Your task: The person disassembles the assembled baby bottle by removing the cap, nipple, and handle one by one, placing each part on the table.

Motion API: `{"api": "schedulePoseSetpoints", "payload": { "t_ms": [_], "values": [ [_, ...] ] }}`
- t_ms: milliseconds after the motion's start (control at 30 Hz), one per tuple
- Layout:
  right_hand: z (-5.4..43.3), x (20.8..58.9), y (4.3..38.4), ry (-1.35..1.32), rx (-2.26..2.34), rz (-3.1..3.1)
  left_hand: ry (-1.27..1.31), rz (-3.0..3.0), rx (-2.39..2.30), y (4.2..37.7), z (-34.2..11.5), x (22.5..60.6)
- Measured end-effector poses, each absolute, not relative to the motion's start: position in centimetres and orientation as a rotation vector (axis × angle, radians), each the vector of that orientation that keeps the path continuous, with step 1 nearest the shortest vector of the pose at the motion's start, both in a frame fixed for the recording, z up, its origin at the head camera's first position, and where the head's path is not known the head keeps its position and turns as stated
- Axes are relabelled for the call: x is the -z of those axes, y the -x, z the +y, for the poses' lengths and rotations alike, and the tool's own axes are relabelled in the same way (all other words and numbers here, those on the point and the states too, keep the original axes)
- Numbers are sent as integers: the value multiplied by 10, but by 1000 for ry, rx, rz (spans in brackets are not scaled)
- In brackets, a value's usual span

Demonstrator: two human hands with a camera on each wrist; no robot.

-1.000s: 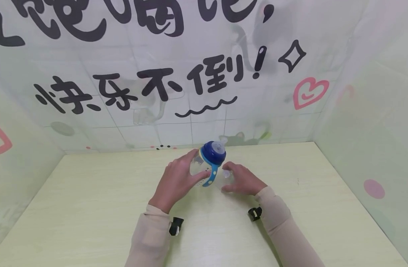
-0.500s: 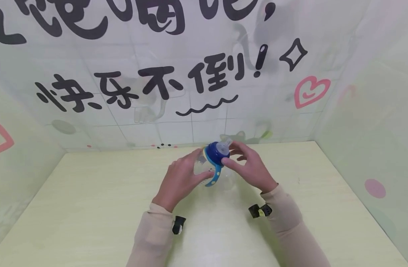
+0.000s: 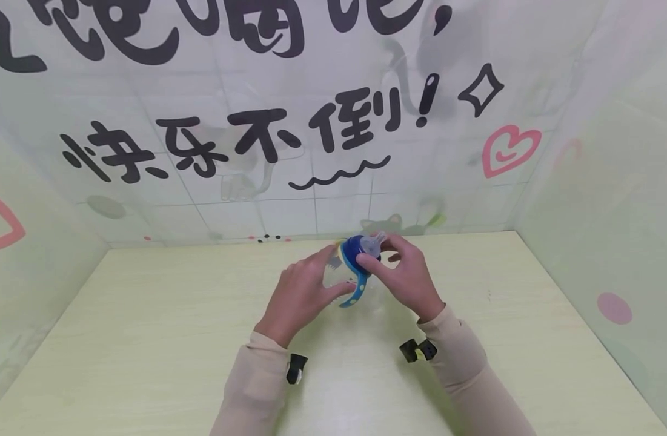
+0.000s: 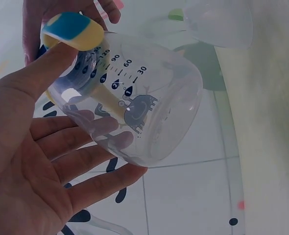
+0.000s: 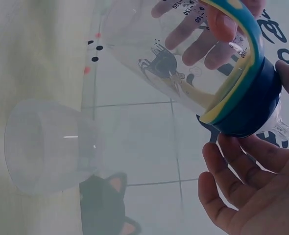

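A clear baby bottle (image 4: 159, 98) is tilted to the right in the head view, its base apart from the tabletop in the left wrist view. It has measuring marks, a grey animal print and a blue-and-yellow handle ring (image 3: 357, 292). My left hand (image 3: 297, 293) grips the bottle's body, thumb at the handle and fingers behind. The dark blue collar (image 5: 254, 105) is pinched between the thumb and fingers of my right hand (image 3: 412, 278). A clear nipple (image 3: 372, 243) sticks out of the collar. Below the bottle, a translucent cap (image 5: 46, 147) stands on the table.
The pale wooden table (image 3: 164, 339) is closed in by a printed back wall (image 3: 268, 218) and two side walls. Dark lettering and a pink heart (image 3: 511, 150) show at the back. Black wrist mounts (image 3: 296, 369) sit below both hands.
My right hand has left the translucent cap on the table, risen to the bottle and taken hold of its collar. The bottle has shifted slightly right and tilted further.
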State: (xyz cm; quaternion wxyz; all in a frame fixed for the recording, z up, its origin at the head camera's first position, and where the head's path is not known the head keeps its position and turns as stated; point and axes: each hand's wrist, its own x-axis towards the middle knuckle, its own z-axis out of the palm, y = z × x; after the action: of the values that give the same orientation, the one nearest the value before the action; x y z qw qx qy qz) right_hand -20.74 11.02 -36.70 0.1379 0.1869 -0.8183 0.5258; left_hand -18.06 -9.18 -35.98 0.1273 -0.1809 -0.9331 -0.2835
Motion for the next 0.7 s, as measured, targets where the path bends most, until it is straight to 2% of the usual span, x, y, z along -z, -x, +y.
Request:
{"api": "schedulePoseSetpoints", "payload": {
  "t_ms": [700],
  "values": [
    [111, 368, 208, -578, -1547, -2350, 538, -2703, 797, 180, -92, 359]
  ]
}}
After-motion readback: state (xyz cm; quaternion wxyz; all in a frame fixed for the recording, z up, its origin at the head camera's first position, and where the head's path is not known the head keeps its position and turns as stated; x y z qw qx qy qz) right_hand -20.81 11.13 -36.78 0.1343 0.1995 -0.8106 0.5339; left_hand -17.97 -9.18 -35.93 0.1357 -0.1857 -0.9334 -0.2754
